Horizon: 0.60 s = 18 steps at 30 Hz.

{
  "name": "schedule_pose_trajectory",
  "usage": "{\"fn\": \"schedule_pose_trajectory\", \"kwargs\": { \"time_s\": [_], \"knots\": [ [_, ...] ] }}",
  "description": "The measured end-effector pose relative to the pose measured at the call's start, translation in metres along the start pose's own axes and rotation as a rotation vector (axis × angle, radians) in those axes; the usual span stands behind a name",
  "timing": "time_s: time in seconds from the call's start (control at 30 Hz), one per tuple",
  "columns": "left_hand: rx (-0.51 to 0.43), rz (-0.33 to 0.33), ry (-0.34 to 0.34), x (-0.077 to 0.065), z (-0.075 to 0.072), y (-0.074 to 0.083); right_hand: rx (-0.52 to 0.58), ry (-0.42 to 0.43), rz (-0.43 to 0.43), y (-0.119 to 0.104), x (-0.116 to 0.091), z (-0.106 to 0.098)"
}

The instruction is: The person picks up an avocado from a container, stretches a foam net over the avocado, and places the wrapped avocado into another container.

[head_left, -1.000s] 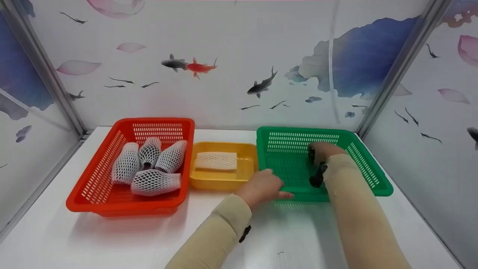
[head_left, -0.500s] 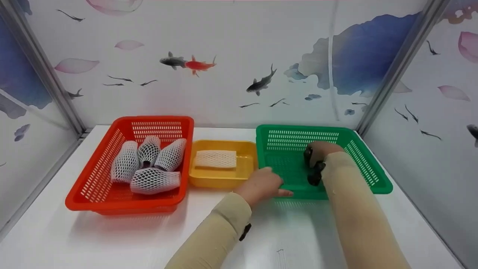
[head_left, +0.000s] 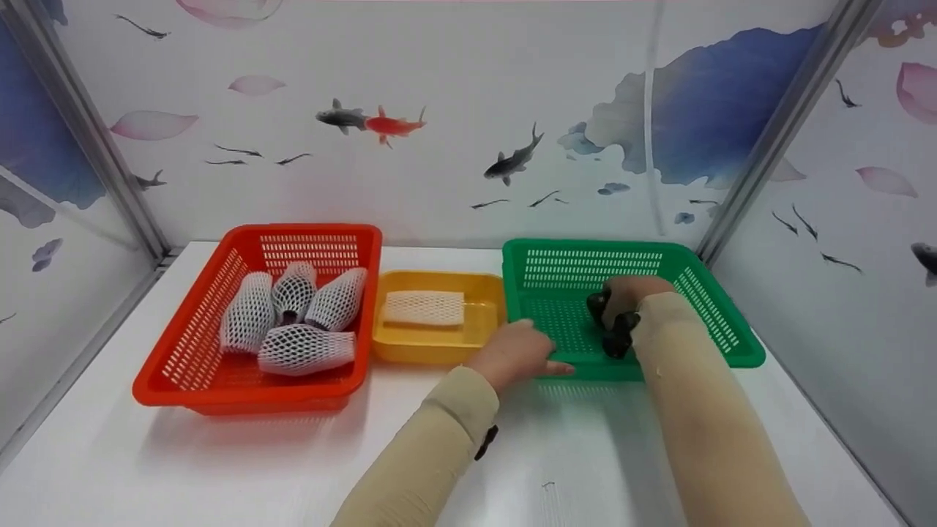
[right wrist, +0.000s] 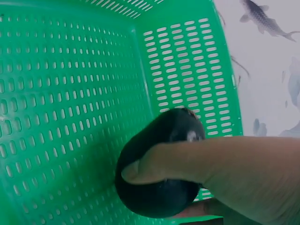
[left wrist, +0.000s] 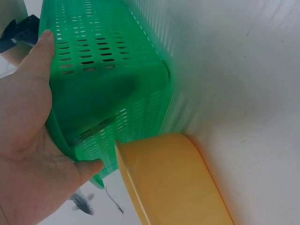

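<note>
In the right wrist view, my right hand grips a dark, glossy eggplant inside the green basket, the thumb laid across its side. Seen from the head, the hand is near the basket's middle and covers part of the eggplant. My left hand touches the near left corner of that basket. In the left wrist view its thumb lies straight along the front rim, while a finger extends along the outside of the left wall.
On the left, a red basket holds several dark things in white foam nets. Between the baskets stands a yellow tray with a flat white foam net in it. A patterned wall rises behind.
My right hand has shifted slightly left within the green basket, and more of the dark eggplant shows. The left hand stays at the basket's corner.
</note>
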<state>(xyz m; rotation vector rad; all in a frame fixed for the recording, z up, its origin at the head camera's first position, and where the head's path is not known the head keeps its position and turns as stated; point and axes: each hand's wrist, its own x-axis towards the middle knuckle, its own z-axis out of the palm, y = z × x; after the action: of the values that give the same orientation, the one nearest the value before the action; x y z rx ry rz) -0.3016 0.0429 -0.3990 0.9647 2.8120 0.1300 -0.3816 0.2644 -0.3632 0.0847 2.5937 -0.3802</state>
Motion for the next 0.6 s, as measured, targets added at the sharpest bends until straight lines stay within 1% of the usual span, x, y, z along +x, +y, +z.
{"fn": "schedule_pose_trajectory", "kwargs": {
  "time_s": [0.1, 0.23, 0.33, 0.43, 0.5, 0.6],
  "knots": [
    [-0.016, -0.008, -0.006, 0.002, 0.000, -0.003, 0.028, -0.012, -0.017, 0.004, 0.009, -0.007],
    [-0.030, -0.015, -0.013, 0.005, 0.000, -0.005, -0.038, -0.026, -0.124, 0.007, 0.019, -0.016],
    [-0.003, 0.001, -0.005, 0.006, -0.002, -0.003, -0.049, -0.028, -0.189, 0.002, 0.014, -0.022],
    [0.016, 0.013, 0.000, 0.007, -0.005, 0.000, -0.061, -0.007, -0.226, -0.004, 0.005, -0.028],
    [0.018, 0.011, -0.003, 0.009, -0.008, 0.001, -0.075, 0.016, -0.258, -0.007, 0.000, -0.032],
    [0.002, -0.009, -0.016, 0.016, -0.009, -0.001, -0.107, 0.052, -0.299, -0.010, -0.003, -0.037]
  ]
}}
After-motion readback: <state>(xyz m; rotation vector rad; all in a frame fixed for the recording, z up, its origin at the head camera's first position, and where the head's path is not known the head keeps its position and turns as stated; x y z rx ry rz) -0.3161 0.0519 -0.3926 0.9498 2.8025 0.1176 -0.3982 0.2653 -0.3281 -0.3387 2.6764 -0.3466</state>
